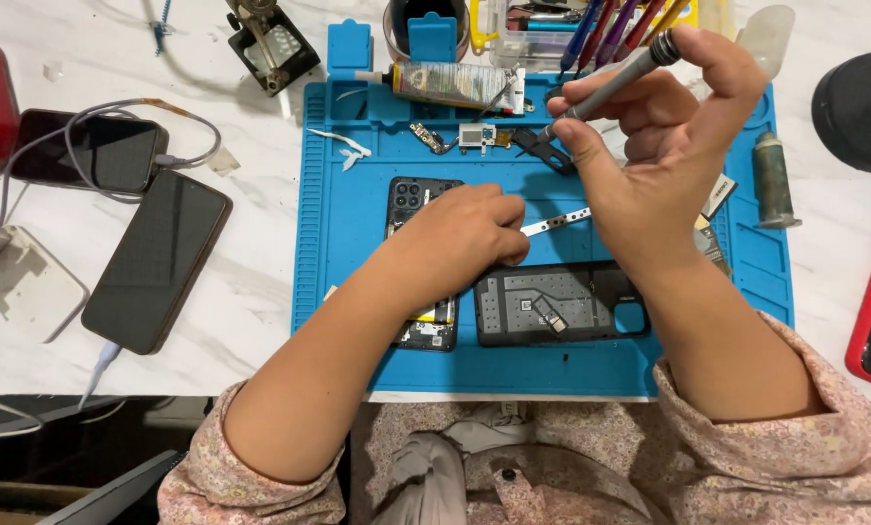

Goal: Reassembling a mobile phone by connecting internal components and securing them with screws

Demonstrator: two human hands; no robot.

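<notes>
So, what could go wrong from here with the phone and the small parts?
1. The left hand rests on the opened phone; pressing could perhaps harm its bare parts.
2. The right hand holds a screwdriver over loose parts on the mat; a slip might scatter them.

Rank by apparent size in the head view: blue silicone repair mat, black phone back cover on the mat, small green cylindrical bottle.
1. Blue silicone repair mat
2. Black phone back cover
3. Small green cylindrical bottle

The differences look plain.
</notes>
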